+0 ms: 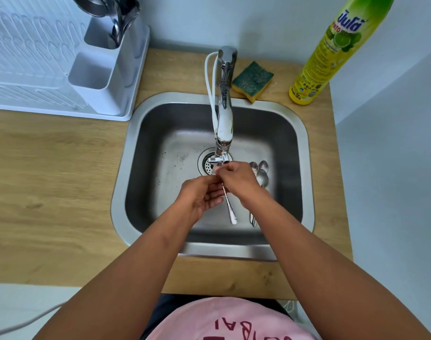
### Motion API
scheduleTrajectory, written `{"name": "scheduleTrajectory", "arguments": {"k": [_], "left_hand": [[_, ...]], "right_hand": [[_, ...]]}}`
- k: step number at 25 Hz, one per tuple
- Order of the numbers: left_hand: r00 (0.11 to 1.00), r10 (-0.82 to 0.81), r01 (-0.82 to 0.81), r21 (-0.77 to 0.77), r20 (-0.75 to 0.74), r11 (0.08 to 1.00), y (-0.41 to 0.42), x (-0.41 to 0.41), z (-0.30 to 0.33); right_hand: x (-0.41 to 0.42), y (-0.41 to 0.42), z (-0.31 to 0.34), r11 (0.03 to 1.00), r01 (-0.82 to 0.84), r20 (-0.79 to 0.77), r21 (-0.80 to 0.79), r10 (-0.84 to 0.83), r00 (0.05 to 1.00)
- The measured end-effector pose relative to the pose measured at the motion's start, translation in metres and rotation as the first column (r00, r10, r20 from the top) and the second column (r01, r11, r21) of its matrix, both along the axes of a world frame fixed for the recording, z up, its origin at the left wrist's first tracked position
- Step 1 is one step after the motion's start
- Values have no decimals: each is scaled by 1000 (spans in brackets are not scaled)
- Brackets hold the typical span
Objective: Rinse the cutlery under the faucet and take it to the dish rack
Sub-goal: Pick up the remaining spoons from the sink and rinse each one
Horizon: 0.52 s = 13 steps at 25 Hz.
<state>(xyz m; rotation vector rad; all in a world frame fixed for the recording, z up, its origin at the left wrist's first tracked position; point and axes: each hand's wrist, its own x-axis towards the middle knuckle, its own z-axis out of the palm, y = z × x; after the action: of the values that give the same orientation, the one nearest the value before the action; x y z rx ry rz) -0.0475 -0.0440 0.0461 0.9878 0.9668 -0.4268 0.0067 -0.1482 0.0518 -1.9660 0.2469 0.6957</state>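
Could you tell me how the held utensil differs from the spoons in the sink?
The held utensil is gripped by the left hand and right hand under the faucet; the spoons lie loose on the sink floor, to its right. Its head is hidden; their bowls show. Both are shiny metal.

Green-and-yellow sponge (252,81), yellow-green bottle (332,52), white dish rack (37,69), wood-grain counter (50,180)
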Motion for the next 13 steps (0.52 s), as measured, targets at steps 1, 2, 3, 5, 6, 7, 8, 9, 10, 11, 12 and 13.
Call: {"name": "scheduleTrajectory", "arguments": {"k": [1,2,3,5,6,7,8,9,10,11,12,13], "left_hand": [[1000,-27,27,7,14,1000,2,-3,1],[998,-52,52,26,23,998,5,-5,3],[998,-57,56,65,20,996,9,-7,5],[1000,20,-18,182,-7,983,15,-7,5],[998,65,-63,228,-3,972,18,-6,5],[996,92,-94,242,19,966,19,-4,4],[994,97,-107,221,54,969,18,-2,5],[991,89,-106,176,100,979,17,1,6],[985,81,-101,127,150,987,14,3,7],[978,80,-100,96,190,990,13,5,7],[973,89,-110,87,214,990,12,8,7],[969,106,-130,94,223,987,12,11,7]], "right_hand": [[3,2,1,999,-25,40,-33,26,999],[6,4,3,997,-51,65,-60,55,996],[8,6,5,995,-69,69,-66,74,995],[11,8,6,998,-58,32,-12,58,998],[11,8,7,999,-45,5,13,45,999],[11,10,9,999,-40,-16,28,40,999],[9,12,13,998,-36,-39,42,38,998],[8,14,16,998,-19,-75,64,24,997],[6,16,19,995,23,-124,97,-11,992],[5,17,21,988,82,-180,134,-58,982],[4,17,24,974,143,-235,176,-100,967],[2,16,25,951,201,-294,235,-128,947]]}}
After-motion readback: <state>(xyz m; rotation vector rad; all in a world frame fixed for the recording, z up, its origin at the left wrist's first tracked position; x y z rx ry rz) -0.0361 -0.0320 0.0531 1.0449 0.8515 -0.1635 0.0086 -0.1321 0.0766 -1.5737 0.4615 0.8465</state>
